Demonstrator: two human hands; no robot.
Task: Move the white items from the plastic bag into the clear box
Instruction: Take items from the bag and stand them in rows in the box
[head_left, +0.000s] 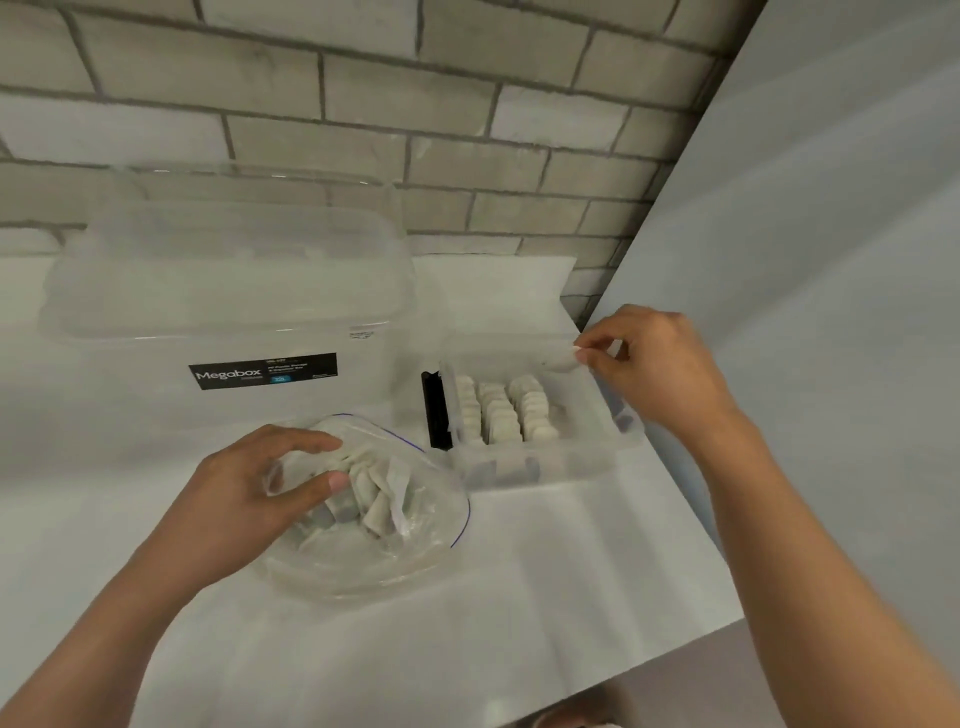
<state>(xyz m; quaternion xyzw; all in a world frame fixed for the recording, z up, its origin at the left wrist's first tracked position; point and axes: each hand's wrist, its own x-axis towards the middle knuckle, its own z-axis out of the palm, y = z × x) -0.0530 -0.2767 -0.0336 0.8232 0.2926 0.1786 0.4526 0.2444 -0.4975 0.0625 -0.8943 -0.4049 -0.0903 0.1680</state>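
Note:
A clear plastic bag (415, 530) with a blue zip line lies on the white table, holding several white flat items (371, 493). My left hand (260, 493) grips the bag near its mouth, thumb and fingers curled round the bunched items. To the right stands a small clear box (587, 457) with three rows of white items (501, 410) packed upright inside. My right hand (654, 364) hovers over the box's far right corner and pinches one white item (563, 358) between thumb and fingertips.
A large clear storage tub (223, 291) labelled Megabox stands behind the bag, its lid on. A black latch (435, 410) sits on the small box's left side. A brick wall runs behind; a pale wall closes the right. The table edge (675, 654) runs diagonally at lower right.

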